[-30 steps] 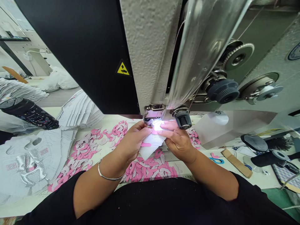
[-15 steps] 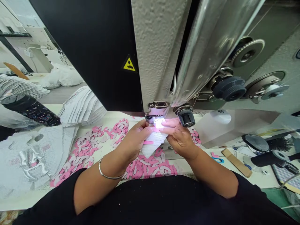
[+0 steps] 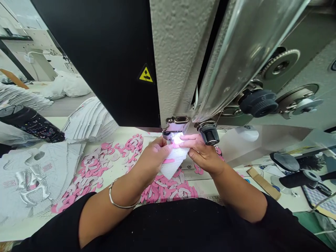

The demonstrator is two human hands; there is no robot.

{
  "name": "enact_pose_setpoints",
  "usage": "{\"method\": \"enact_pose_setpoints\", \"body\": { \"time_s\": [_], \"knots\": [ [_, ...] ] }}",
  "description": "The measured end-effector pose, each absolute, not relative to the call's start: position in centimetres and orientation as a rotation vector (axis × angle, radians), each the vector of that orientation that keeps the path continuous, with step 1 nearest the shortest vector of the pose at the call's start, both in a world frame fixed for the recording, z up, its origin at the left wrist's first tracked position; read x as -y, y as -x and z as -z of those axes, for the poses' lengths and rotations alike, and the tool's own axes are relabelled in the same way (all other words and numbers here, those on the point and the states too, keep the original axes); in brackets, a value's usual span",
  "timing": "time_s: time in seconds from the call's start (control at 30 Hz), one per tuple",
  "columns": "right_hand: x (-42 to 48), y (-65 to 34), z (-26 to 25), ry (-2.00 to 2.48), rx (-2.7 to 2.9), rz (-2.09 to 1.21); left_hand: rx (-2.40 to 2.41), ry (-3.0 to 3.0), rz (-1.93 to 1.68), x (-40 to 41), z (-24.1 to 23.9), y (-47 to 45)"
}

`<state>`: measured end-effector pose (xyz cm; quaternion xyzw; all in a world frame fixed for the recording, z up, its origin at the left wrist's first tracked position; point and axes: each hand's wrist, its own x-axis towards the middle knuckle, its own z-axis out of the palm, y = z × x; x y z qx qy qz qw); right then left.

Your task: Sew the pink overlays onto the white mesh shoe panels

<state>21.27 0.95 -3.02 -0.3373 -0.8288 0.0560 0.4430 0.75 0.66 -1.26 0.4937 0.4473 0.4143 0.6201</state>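
White mesh panel [image 3: 174, 164] with pink strip [image 3: 168, 161] sits just under sewing machine presser foot [image 3: 167, 135]; left hand [image 3: 152, 159] and right hand [image 3: 204, 154] both pinch it, pink cutouts [image 3: 168, 192] piled on desk [image 3: 207, 189].

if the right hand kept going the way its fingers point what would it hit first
The right hand would probably meet the metal presser foot first, just past its fingertips and above the white mesh, though depth is hard to judge here.
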Motion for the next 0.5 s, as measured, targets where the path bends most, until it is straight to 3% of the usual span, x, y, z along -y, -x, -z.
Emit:
{"method": "enact_pose_setpoints", "body": {
  "time_s": [0.5],
  "knots": [
    [-0.98, -21.12, 2.63, 0.985, 2.088, -0.059, -1.012, -1.019, -0.995, -1.5, 1.09, -0.52]
  ]
}}
